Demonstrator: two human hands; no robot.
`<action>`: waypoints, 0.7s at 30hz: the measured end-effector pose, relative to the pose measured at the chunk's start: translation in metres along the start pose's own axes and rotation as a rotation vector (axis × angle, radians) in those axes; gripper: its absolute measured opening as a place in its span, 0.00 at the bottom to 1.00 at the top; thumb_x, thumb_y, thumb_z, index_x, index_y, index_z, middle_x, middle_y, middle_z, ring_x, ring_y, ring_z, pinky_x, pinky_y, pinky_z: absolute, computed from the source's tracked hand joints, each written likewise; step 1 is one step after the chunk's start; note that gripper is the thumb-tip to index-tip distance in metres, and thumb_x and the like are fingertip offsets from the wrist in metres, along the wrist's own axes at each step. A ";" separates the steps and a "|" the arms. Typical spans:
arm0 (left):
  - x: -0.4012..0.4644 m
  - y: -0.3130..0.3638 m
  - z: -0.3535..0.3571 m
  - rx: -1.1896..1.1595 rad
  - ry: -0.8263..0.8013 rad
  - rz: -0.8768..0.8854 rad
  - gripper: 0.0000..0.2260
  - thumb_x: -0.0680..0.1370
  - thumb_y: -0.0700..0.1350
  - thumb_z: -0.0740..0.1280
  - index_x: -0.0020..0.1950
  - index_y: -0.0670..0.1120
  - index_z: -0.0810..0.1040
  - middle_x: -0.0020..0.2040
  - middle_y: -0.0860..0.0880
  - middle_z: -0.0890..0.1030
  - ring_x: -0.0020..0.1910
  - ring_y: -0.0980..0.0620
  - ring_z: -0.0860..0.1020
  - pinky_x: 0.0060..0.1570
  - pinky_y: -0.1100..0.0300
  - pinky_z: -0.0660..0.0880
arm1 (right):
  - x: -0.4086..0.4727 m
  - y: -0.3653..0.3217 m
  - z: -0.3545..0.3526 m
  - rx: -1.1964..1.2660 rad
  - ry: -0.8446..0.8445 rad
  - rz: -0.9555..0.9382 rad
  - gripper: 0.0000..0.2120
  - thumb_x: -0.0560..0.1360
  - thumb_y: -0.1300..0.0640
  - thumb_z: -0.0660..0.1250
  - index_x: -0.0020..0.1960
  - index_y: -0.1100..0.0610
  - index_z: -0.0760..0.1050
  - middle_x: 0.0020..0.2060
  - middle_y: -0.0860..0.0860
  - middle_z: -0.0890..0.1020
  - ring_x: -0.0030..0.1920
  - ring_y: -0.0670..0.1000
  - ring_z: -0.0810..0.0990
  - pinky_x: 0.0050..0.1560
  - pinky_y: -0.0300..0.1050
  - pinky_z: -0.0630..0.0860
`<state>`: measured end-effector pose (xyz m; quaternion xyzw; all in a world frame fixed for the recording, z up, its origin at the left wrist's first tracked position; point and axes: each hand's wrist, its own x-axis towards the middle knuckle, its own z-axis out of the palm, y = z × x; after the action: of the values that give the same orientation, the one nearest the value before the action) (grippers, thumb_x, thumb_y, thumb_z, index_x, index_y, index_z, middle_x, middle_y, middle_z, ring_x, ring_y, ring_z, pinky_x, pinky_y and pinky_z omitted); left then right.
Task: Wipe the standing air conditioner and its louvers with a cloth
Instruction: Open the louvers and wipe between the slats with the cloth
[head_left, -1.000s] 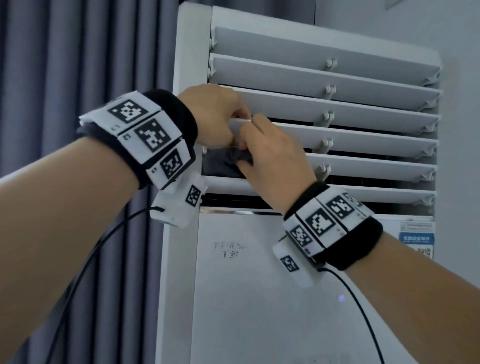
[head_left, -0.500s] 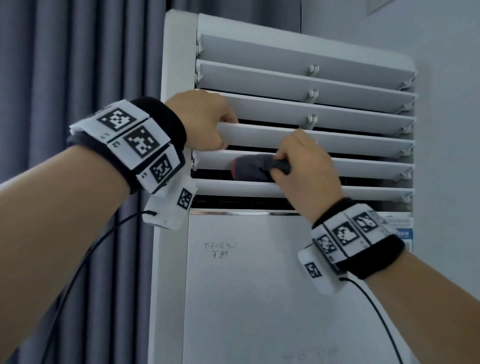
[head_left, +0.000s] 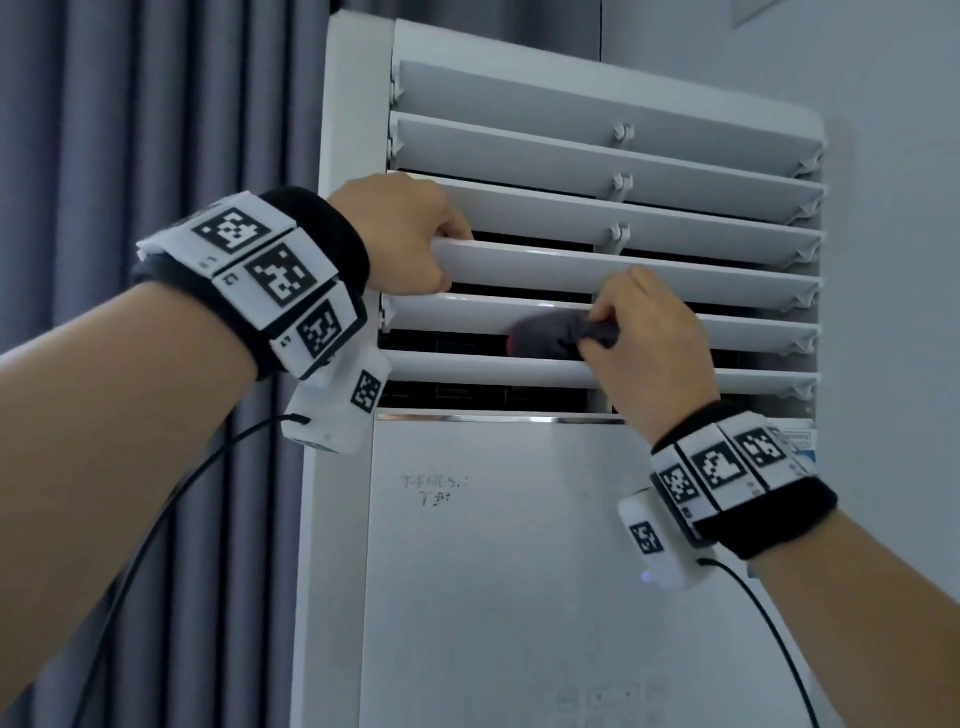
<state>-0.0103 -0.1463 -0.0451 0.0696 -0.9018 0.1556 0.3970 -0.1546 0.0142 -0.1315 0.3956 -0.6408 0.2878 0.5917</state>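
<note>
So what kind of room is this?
Probably a room in a home or office. A tall white standing air conditioner stands against a pale wall, beside long grey curtains.

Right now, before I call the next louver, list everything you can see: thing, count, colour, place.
air conditioner: one, white, standing centre, against the wall.
louvers: seven visible, white, horizontal, across the upper front.
cloth: one, dark grey, bunched against the fifth louver from the top.
curtain: one, grey-blue, pleated, left.
wall: pale grey, right.
sticker: one, blue and white, right edge below the louvers, mostly hidden.
wristbands: two, black with white marker tags, cabled.
left hand: gripping the fourth louver's left end.
right hand: pinching the cloth.
</note>
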 end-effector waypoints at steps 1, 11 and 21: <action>0.000 0.000 0.000 -0.001 -0.001 0.001 0.18 0.72 0.46 0.67 0.61 0.55 0.77 0.56 0.51 0.80 0.57 0.46 0.75 0.55 0.55 0.72 | 0.000 -0.003 0.000 -0.002 0.001 0.004 0.10 0.65 0.67 0.69 0.38 0.58 0.68 0.37 0.54 0.72 0.36 0.54 0.70 0.36 0.47 0.67; 0.000 0.002 0.000 -0.005 0.007 0.005 0.15 0.71 0.43 0.65 0.55 0.56 0.79 0.48 0.51 0.81 0.50 0.47 0.77 0.50 0.54 0.75 | 0.027 -0.069 0.026 0.086 -0.044 -0.238 0.09 0.64 0.63 0.69 0.42 0.60 0.72 0.42 0.58 0.76 0.38 0.61 0.76 0.32 0.51 0.71; 0.000 0.004 0.004 -0.021 0.025 0.021 0.17 0.73 0.45 0.65 0.61 0.54 0.78 0.55 0.49 0.81 0.55 0.46 0.76 0.52 0.57 0.72 | 0.004 0.016 -0.028 0.228 -0.035 0.084 0.08 0.65 0.63 0.70 0.39 0.57 0.72 0.35 0.51 0.76 0.37 0.51 0.73 0.38 0.43 0.70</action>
<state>-0.0139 -0.1443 -0.0485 0.0539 -0.8991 0.1512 0.4072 -0.1534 0.0458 -0.1225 0.4380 -0.6301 0.3766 0.5190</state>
